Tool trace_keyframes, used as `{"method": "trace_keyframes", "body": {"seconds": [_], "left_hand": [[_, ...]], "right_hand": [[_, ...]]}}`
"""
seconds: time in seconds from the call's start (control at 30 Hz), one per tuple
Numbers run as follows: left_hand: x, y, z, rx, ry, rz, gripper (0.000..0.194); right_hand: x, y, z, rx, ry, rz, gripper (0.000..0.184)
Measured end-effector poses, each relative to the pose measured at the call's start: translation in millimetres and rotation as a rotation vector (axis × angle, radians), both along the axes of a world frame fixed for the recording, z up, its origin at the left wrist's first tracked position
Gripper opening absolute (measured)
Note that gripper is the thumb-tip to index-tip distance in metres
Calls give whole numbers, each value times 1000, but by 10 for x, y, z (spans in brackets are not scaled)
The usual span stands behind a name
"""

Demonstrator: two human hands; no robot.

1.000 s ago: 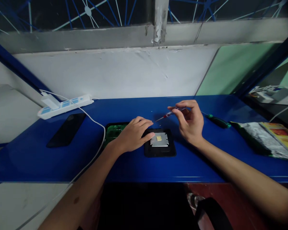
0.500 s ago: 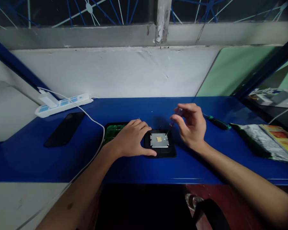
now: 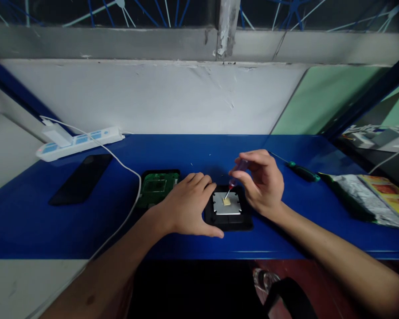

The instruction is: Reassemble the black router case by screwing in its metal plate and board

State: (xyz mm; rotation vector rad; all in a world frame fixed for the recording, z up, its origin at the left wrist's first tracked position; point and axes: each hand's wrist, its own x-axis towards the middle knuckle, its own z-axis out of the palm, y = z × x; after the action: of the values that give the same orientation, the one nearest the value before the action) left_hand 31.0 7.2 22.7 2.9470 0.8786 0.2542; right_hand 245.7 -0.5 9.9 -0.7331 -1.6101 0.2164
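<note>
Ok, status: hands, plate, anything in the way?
Right hand: screwdriver held, tip at pad. Left hand: at case, left side. Plate: lying in case, pad on top. Cable: left, clear of case.

Dark windows [image 3: 199,15] top a scuffed white wall [image 3: 153,97] behind the blue worktop [image 3: 29,226]; the dim floor [image 3: 326,285] seems reddish.

Plate [image 3: 233,209]: smooth mtl, satin. Casing [image 3: 231,223]: matt plast. Tabletop [image 3: 173,150]: smooth, semi-gloss.

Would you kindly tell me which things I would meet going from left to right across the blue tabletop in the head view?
Flat black rectangular slab, green circuit board, flat silver metal plate, screwdriver with a black-and-green handle, shiny silver-and-yellow packet.
</note>
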Motion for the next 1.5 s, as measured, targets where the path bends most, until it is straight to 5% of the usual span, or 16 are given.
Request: {"method": "trace_keyframes", "body": {"seconds": [1.5], "left_hand": [[110,-40,-79,-18,-83,-3,91]], "right_hand": [[-122,-100,95,-15,-122,103,34]]}}
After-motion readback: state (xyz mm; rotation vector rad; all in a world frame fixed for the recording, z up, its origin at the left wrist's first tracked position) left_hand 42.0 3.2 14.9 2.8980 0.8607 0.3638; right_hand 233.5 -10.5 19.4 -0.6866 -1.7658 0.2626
